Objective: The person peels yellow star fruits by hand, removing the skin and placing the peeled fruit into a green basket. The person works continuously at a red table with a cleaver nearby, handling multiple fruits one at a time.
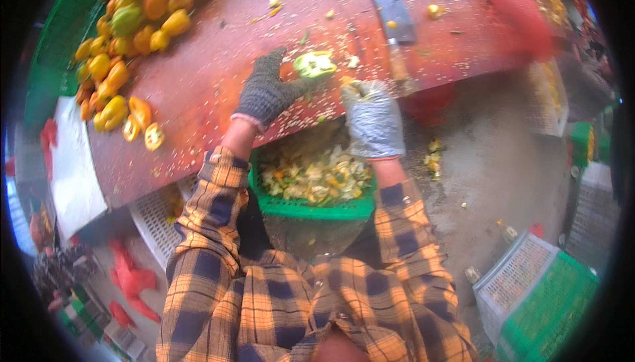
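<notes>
On the red tabletop [198, 99], my left hand [273, 86] in a dark grey knit glove lies with its thumb spread away from its fingers. A cut green pepper [315, 64], its pale inside facing up, sits at the thumb's upper side; whether they touch is unclear. My right hand [373, 119], in a pale grey glove, is curled at the table's front edge. Yellow-orange shows at its fingertips, too blurred to tell whether it is a held piece or a stain. Past that hand rests a cleaver [393, 17] with a wooden handle, blade pointing away.
Yellow and orange peppers [149, 9] are heaped at the left, several cut ones nearest me. Pale seeds litter the tabletop. Below its edge, a green crate [312, 210] holds pepper scraps. Red mesh [516, 14] lies at right; a white-and-green crate [536, 292] stands on the floor.
</notes>
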A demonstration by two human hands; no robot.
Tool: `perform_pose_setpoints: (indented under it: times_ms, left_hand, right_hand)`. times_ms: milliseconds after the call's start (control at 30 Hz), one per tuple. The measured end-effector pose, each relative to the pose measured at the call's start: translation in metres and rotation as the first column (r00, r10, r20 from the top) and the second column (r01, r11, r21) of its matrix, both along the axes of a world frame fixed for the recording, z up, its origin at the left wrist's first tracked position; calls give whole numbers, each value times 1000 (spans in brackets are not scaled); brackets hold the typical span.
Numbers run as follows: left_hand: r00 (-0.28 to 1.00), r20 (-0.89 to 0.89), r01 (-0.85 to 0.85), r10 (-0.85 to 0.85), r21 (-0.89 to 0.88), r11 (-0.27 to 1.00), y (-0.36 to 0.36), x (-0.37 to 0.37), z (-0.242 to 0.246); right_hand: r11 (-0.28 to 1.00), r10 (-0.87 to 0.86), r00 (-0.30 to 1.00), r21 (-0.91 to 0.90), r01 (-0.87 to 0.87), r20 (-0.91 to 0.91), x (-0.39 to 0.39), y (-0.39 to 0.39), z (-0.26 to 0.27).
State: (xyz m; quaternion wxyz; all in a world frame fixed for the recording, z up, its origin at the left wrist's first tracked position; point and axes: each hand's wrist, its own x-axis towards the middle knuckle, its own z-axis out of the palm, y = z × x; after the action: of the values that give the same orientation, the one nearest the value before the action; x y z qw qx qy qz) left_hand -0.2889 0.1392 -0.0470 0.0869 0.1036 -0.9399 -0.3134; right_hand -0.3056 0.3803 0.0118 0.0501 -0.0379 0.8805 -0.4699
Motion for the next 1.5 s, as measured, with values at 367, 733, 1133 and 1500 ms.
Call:
perform_pose_setpoints:
  times_ms: [367, 733, 1133, 1500]
  left_hand:
    - [960, 271, -183, 68, 423, 887, 48, -59, -52]
    - [996, -60, -6, 65, 681, 732, 78, 21, 8]
    - [954, -290, 199, -81, 404, 893, 96, 37, 51]
    - [999, -31, 26, -3, 760, 650, 84, 41, 51]
  right_hand:
    - [993, -16, 967, 107, 45, -253, -5, 8, -12]
    - [930, 273, 944, 304, -209, -186, 2, 6, 16]
    - [793, 511, 792, 539, -284, -334, -2, 15, -31]
    - [768, 567, 744, 553, -323, -353, -2, 18, -7]
